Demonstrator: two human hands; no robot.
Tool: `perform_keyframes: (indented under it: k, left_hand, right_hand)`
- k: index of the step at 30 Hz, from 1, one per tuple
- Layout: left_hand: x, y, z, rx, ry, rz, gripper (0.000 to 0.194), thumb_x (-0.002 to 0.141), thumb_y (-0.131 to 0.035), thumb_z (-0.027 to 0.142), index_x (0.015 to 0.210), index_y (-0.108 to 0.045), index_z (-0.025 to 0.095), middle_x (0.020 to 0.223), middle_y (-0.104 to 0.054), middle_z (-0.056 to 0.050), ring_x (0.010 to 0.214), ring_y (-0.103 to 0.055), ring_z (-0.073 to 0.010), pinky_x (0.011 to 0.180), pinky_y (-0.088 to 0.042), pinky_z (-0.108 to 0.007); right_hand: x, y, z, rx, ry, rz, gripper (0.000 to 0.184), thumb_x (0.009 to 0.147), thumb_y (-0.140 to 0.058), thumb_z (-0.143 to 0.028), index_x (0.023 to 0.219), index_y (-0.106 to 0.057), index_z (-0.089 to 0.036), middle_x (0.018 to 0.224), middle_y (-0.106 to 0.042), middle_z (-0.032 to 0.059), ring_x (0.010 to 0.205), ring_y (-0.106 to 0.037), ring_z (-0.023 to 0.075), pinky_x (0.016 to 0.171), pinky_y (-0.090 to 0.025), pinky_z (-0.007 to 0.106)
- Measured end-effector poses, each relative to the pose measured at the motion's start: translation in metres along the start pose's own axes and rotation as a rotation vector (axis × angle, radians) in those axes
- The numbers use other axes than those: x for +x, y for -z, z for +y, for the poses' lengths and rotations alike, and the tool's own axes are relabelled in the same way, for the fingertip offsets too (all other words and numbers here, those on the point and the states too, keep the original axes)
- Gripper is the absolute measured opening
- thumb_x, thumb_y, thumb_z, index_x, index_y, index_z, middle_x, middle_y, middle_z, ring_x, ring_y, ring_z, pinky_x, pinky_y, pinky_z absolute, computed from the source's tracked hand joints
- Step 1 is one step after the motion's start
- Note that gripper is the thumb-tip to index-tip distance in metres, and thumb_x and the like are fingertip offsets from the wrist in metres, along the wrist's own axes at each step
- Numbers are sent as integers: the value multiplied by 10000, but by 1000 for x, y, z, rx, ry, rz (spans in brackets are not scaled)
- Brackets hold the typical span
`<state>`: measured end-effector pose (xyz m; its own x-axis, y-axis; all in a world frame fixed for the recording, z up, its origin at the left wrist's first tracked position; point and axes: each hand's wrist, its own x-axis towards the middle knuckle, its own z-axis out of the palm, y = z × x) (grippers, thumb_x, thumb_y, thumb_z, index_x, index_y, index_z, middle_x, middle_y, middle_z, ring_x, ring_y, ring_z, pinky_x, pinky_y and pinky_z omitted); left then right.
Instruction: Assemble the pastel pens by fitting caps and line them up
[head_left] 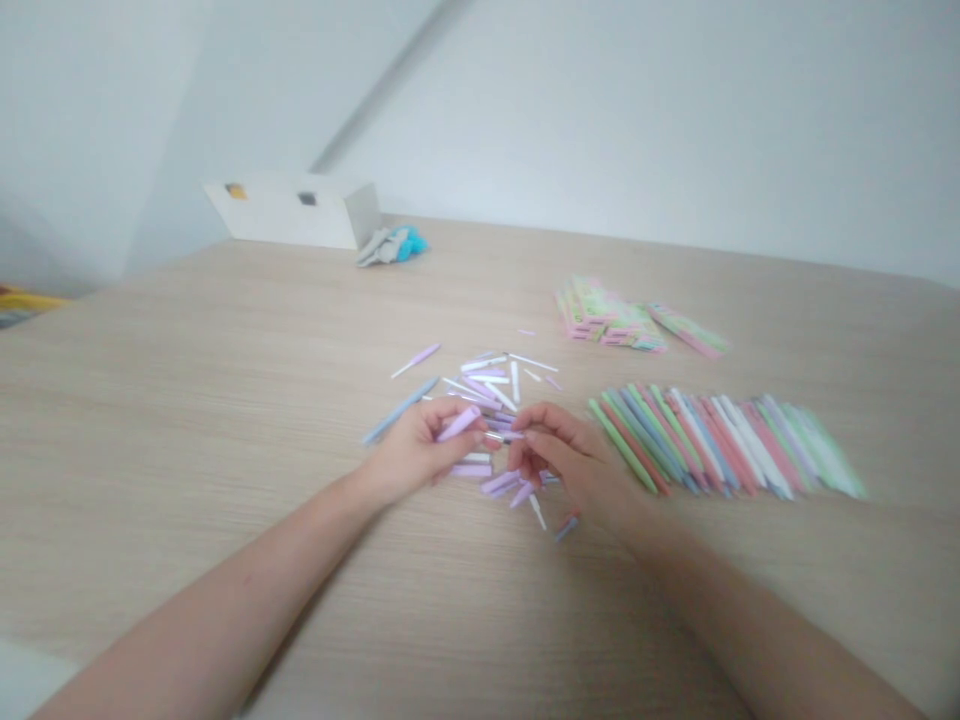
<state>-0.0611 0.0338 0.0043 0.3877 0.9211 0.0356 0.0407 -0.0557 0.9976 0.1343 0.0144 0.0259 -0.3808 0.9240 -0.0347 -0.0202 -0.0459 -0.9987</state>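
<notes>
In the middle of the table my left hand (412,450) is closed round a lilac pen barrel (460,423), which points up and to the right. Between its fingertips and those of my right hand (574,455) lies a slim silver and lilac pen part (501,436). My right hand pinches that part's far end. Beneath and around both hands, loose lilac and white pen parts (515,382) are scattered, some hidden by my fingers. A blue pen (397,411) rests just left of my left hand. Blur hides the fine detail.
Right of my right hand is a slanted row of coloured pens (720,440). Behind it are stacked pink and green packets (607,315). A white box (289,210) stands at the back left, beside a grey and blue crumpled item (394,245). A wall (637,130) closes the table's back.
</notes>
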Motion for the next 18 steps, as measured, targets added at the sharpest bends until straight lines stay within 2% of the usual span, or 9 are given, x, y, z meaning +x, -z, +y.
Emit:
perform_keyframes:
  k: [8,15,18]
  left_hand:
    - [0,2,-2,-32,-13,11,225,778,-668,325,842,-573,132,670,-667,7,359,-359,-17,389,-281,-166]
    - [0,1,1,-20,-49,20,185,786,-665,295,819,-587,130,487,-538,75,350,-354,-25,419,-295,-164]
    - [0,0,2,-29,-41,16,187,787,-664,297,830,-586,133,472,-531,77,352,-368,-33,423,-294,-166]
  right_hand:
    - [0,1,1,-98,27,10,54,833,-457,-184,864,-501,-186,648,-607,-26,554,-521,90,526,-403,208]
    - [-1,0,2,-86,39,10,46,847,-459,-201,871,-496,-188,681,-633,-8,577,-555,97,538,-427,214]
    - [-1,0,1,-86,46,10,43,843,-465,-194,869,-499,-189,688,-637,-5,585,-561,99,546,-436,217]
